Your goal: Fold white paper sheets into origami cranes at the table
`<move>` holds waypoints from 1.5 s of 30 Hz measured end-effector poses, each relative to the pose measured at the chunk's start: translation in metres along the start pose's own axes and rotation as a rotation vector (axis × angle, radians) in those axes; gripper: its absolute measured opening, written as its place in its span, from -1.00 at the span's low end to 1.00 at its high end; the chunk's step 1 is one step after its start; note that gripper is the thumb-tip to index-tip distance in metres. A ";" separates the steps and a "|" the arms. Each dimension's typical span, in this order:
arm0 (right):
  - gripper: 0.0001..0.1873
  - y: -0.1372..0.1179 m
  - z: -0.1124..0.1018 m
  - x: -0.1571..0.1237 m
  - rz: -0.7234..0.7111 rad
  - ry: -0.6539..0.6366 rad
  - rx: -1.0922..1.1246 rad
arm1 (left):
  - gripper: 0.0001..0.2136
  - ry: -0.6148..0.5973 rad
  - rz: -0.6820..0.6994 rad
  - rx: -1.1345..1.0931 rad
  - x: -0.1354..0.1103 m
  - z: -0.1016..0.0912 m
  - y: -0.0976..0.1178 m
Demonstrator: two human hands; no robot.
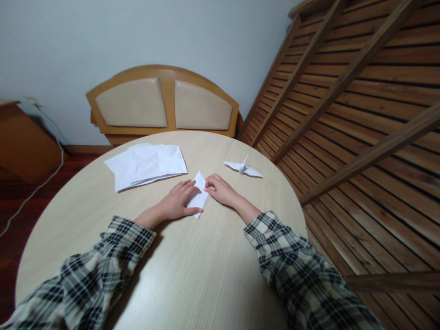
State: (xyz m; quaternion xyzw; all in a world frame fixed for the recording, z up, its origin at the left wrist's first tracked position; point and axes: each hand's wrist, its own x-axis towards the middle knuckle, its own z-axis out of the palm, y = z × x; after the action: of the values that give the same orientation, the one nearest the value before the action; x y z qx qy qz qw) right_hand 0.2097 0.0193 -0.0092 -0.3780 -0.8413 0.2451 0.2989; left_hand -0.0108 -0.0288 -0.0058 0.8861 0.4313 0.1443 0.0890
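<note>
A folded piece of white paper (pixel 200 200), diamond-shaped with pointed ends, lies flat on the round table (pixel 206 266) between my hands. Across its left side rests my left hand (pixel 178 200), fingers spread, with the thumb near the lower point and the fingertips higher up. My right hand (pixel 220 189) pinches the paper's right edge between thumb and index finger. Part of the paper is covered by my left fingers. To the right, beyond my right hand, sits a finished white paper crane (pixel 243 169) with its wings spread.
A stack of creased white paper sheets (pixel 147 165) lies at the table's far left. Behind the table stands a wooden headboard (pixel 170 96) with two pale padded panels. Slatted wood (pixel 343 114) leans along the right. A white cable (pixel 51 172) hangs at the left.
</note>
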 end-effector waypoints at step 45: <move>-0.86 0.004 -0.002 -0.005 0.015 -0.065 0.045 | -0.73 0.134 -0.083 -0.436 -0.005 -0.021 -0.037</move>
State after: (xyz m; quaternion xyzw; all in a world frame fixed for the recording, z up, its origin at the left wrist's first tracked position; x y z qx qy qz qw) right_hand 0.2153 0.0184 -0.0120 -0.3692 -0.8421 0.2783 0.2779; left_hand -0.0482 -0.0098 0.0031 0.8159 0.4308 0.2889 0.2554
